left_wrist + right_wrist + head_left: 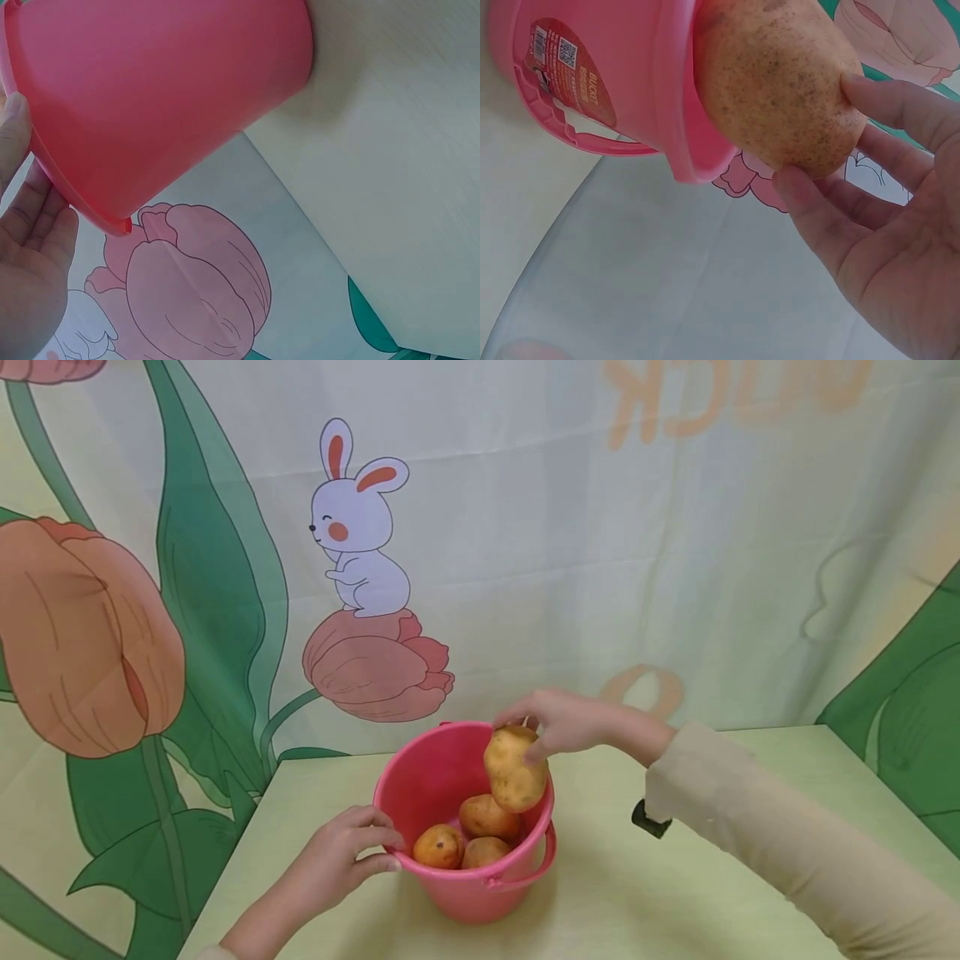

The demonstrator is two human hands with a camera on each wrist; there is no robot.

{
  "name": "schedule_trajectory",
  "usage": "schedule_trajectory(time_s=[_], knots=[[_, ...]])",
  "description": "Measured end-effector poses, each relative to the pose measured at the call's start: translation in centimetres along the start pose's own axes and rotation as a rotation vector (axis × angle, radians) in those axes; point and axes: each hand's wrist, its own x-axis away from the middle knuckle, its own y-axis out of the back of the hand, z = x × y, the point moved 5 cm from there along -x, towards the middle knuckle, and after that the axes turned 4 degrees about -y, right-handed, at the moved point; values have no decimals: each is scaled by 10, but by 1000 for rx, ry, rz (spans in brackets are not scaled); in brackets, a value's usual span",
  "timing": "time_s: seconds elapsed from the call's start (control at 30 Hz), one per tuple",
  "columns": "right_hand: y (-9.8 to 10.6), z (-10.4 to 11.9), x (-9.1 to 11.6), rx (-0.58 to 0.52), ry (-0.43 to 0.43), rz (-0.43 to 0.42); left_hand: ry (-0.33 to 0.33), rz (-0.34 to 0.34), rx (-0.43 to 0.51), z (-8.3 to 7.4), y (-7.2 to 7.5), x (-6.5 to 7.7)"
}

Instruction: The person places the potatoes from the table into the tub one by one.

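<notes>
A pink bucket (480, 893) stands on the table with its handle hanging down at the right. Inside it lie three potatoes; one is the dark-spotted potato (438, 847) nearest my left hand. My left hand (337, 860) pinches the bucket's rim, thumb on one side and fingers on the other, as the left wrist view shows at the rim (82, 202). At the mouth of the bucket, my right hand (562, 722) grips a large potato (514, 768) by its upper end. In the right wrist view, fingertips and thumb press into that potato (780, 90).
The pale table (675, 877) runs up to a printed cloth (525, 568) with a rabbit and tulips. A label (566, 67) is stuck on the bucket's side beside the handle. A black band (650, 820) hangs under the right sleeve.
</notes>
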Motion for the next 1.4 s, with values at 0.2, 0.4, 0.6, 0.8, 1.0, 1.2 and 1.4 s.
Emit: schedule_trajectory(time_s=[0.2,0.4,0.6,0.8,1.0,1.2,1.4], knots=[[-8,3,-7,25,3,18,-33,-9,6,-1,1,1],[-19,4,-15,58,18,43,-26,-2,4,-1,1,1],[-29,5,-21,105,3,60,-39,-7,6,-1,1,0],[-37,4,-26,128,-21,84,-41,-11,7,-2,1,1],[-46,2,-30,149,-54,105,-51,-25,2,0,1,1],[-54,-1,-33,167,-82,123,-64,-33,-3,1,0,2],[-58,-2,-36,202,-96,135,-60,-31,-5,1,0,2]])
